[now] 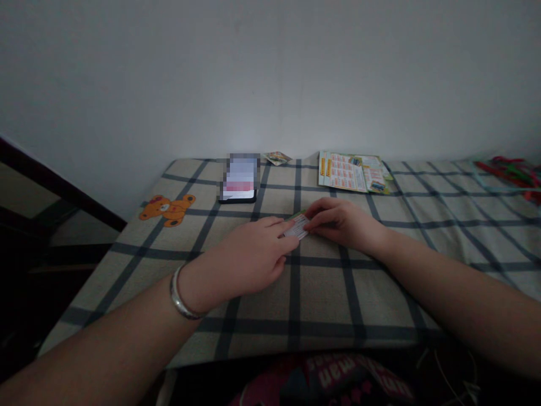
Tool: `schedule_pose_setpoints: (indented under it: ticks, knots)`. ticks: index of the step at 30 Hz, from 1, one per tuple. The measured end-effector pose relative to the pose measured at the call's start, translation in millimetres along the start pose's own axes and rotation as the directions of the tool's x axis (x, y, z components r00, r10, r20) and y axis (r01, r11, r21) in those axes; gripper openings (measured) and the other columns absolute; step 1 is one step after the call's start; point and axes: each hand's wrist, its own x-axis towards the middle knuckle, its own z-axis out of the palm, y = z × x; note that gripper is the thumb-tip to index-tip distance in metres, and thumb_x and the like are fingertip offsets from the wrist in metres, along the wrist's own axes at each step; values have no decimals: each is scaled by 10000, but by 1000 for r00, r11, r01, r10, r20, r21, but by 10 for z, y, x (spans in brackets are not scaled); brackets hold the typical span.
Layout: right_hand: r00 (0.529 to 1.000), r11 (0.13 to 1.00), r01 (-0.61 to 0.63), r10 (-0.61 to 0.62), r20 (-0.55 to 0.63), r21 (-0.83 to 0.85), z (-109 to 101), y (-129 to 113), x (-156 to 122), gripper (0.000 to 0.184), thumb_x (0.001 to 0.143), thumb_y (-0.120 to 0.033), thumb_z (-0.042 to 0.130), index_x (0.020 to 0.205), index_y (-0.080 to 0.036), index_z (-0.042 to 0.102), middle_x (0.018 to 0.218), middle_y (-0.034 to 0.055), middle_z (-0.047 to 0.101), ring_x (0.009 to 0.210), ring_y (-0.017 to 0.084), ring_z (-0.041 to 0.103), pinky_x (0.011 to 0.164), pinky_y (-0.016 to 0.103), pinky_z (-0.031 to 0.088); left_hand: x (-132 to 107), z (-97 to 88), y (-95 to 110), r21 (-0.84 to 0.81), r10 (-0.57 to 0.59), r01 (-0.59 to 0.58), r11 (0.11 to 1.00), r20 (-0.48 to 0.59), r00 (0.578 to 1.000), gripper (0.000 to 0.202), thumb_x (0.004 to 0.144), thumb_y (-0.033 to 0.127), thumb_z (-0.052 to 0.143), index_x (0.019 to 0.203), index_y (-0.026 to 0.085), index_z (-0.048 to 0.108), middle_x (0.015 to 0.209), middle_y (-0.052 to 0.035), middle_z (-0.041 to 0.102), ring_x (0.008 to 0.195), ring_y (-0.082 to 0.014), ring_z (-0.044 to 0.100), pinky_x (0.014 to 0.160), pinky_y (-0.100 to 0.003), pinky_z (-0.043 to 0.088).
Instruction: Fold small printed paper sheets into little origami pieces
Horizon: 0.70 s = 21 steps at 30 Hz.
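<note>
Between my two hands, just over the checked tablecloth, is a small printed card [297, 227] with rows of fine text and a green edge. My left hand [257, 251], with a silver bangle [181, 296] at the wrist, grips the card's left side between thumb and fingers. The fingertips of my right hand [336, 221] pinch its right side. The hands cover both ends of the card, and its print is too small to read.
A lit phone [239, 179] lies near the wall, with a small colourful paper piece [276, 158] beside it. Printed leaflets [349, 172] lie back right. An orange bear figure [168, 210] is at left. Red and green items [509, 171] sit far right. The tablecloth [321, 299] ends in front.
</note>
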Motion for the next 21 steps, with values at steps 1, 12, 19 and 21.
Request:
schedule_pose_setpoints:
  ticks: [1,12,19,21]
  knots:
    - [1000,1000,-1,1,-1,9,3,4,3,139,868,-212,623,914,-214,755,1021,75,679,886,161,646,792,311,537,1,-1,1,-3,-3,3,1000,2,1000,317,877,221,499,1180,186,582,1322,-98,562,1230,-243,501,1031,-417,446]
    - [1000,995,20,-18,21,-93,-17,-47,-6,147,872,-215,620,956,-191,739,1004,75,701,890,171,646,797,306,520,22,32,-9,25,-10,11,1000,-33,999,359,917,213,453,1260,218,557,1299,-80,579,1184,-236,530,1008,-420,462]
    - [978,980,-198,195,-68,-37,-1,-86,-6,107,832,-231,661,915,-191,716,906,51,714,824,172,653,751,307,517,15,48,-38,2,-1,2,1000,-55,998,389,913,203,460,1294,221,540,1295,-66,583,1166,-221,537,1008,-401,457]
    - [967,971,-238,238,-86,9,11,-76,-2,91,811,-226,679,889,-189,709,907,50,716,824,174,656,749,311,520,15,54,-38,9,1,-1,1000,-57,998,389,913,199,463,1294,214,541,1291,-66,583,1162,-223,537,1008,-400,459]
